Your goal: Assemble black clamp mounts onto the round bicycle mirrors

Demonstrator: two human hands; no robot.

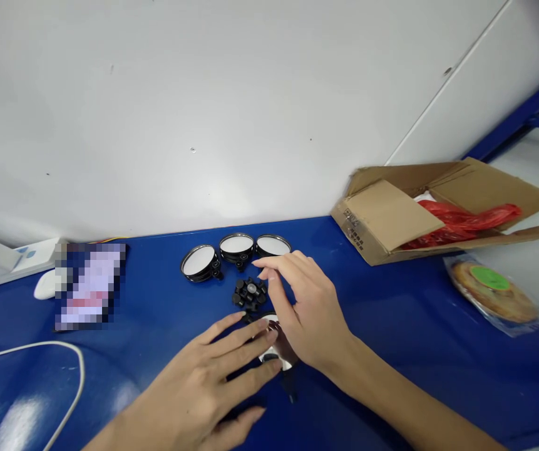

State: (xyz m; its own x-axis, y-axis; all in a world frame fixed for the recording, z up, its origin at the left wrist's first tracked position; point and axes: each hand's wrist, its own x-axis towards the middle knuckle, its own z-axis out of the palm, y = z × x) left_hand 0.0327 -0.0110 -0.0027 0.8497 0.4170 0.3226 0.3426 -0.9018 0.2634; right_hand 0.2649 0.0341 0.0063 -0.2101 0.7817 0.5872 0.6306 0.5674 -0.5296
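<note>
A round mirror (273,351) with a black stem lies on the blue table, partly hidden beneath my hands. My left hand (213,369) is spread flat over its left side, fingers apart. My right hand (309,300) hovers over its upper right; the thumb and forefinger are curved with their tips a little apart, and no object shows between them. Just beyond the fingertips is a small heap of black knob-like parts (249,293). Behind it lie round black-rimmed pieces with white faces: a left one (198,260), a middle one (236,244) and a right one (273,245).
An open cardboard box (391,213) holding a red plastic bag (461,222) stands at the right. Near it lies a wrapped round pastry (494,291) with a green label. A blurred phone (91,285), a white mouse-like object (49,283) and a white cable (79,376) lie at left.
</note>
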